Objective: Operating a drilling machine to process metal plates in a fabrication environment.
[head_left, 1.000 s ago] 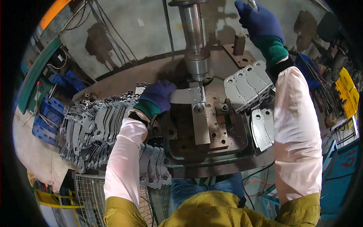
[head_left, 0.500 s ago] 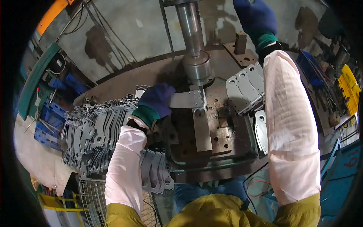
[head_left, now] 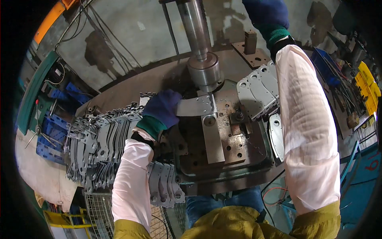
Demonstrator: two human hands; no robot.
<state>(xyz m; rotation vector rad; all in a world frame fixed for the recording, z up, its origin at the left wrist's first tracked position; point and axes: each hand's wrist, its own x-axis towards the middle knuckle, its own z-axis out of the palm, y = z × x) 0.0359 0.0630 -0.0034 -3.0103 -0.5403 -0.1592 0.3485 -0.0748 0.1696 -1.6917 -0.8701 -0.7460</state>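
Observation:
My left hand (head_left: 162, 107), in a blue glove with a green cuff, is closed on the left end of a flat grey metal plate (head_left: 195, 106). The plate's far end, with small holes, lies at the top of a steel bar (head_left: 213, 139) on the die base (head_left: 234, 149). Just above and behind that end is the thick round ram (head_left: 203, 71) of a press. My right hand (head_left: 267, 16), gloved alike, is raised at the upper right. The picture's top edge cuts it off, so its fingers and anything in them are hidden.
Stacks of similar metal plates (head_left: 111, 137) crowd the left of the bench, with several more plates (head_left: 163, 183) at the front edge. Other plates (head_left: 256, 91) lie right of the die. A block on a base plate (head_left: 250, 44) stands behind. Blue bins (head_left: 51, 133) sit far left.
The whole view has shifted slightly. Both hands keep about the same places, the left still on the plate and the right still raised. The plate and ram show no clear movement.

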